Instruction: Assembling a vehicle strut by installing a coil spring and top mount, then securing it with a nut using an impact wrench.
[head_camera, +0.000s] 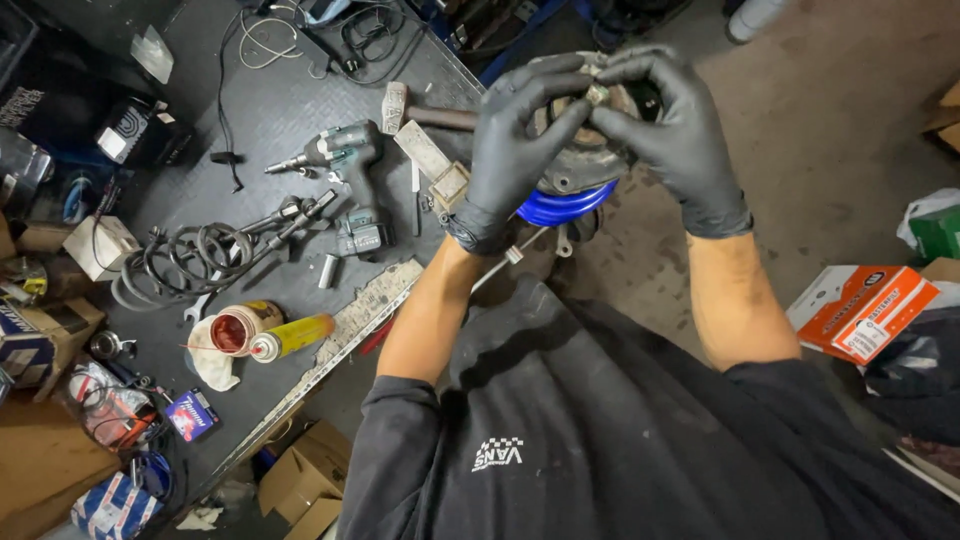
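A: In the head view, what was held, and how?

B: A round grey metal mount (590, 150) atop a blue coil spring (565, 205) was gripped from both sides. The left hand (515, 150) was curled closed over its left rim; the fingers of the right hand (670, 125) were pinched shut on a small nut (598, 94) at the centre top. The assembly was held up above the black workbench (270, 110), not rested on it.

A: What risk could be judged?

B: The nut could be dropped if the gloved pinch slipped, and lost among the impact driver (345, 160), hammer (425, 112) and spray can (295, 335) below. A loosened nut might also let the spring be released suddenly.
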